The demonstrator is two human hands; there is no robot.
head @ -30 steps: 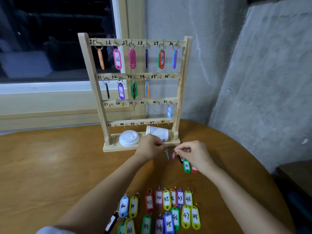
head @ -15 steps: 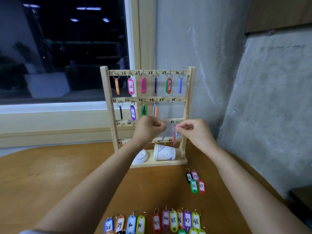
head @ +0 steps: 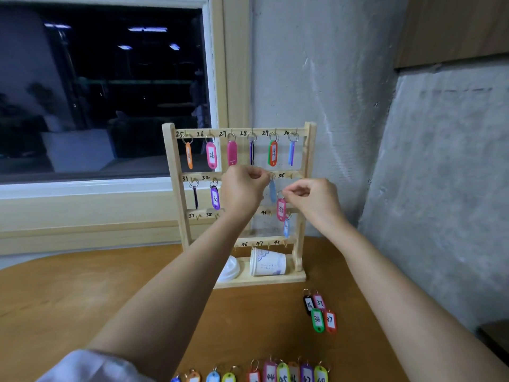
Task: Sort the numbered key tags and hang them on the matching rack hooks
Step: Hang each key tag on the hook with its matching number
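**While both hands crowd the second rail, one hook decides the move**

Because the left hand [head: 243, 191] pinches the ring of the blue tag [head: 272, 191] right at the second rail [head: 292, 175] of the rack [head: 172, 166], it is the nearer hand to the hook; whether that ring is already seated, I cannot tell. The right hand [head: 312, 199] pinches the ring of a pink tag [head: 281, 210], seemingly marked 35; the tag hangs long axis vertical, and the hook lies at about eleven o'clock from that pinch, so the next move probably goes up and left. On the rack's base a paper cup [head: 268, 263] lies on its side, its inside unseen; its lid [head: 230, 267] sits at nine o'clock of it. Loose tags [head: 319, 312] wait on the table [head: 82, 293] at five o'clock of the rack.
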